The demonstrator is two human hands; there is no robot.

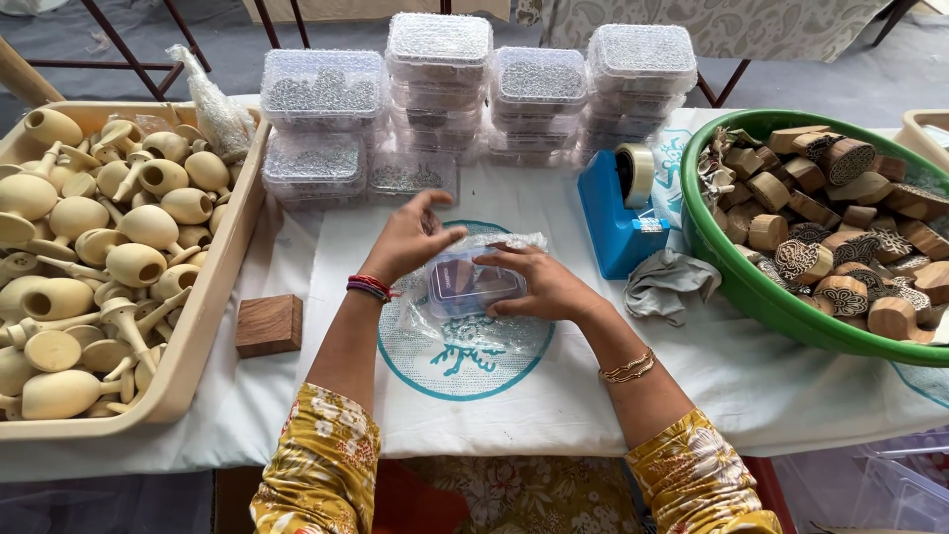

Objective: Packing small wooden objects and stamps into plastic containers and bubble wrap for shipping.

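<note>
Small clear box [473, 285], bubble-wrapped, lies mid-worktop [297, 396], long axis left–right. Right hand [546, 287] presses it, fingers flat, uncurled. Left hand [410, 240] at its left end, fingers half-open, pinching wrap. Tape dispenser [618, 213] right.

Bright, even daylight — soft shadows only, faint under the left hand [410, 240]. Mild glare on the clear plastic boxes [440, 40]; edges bow slightly — focus sharp throughout.
</note>
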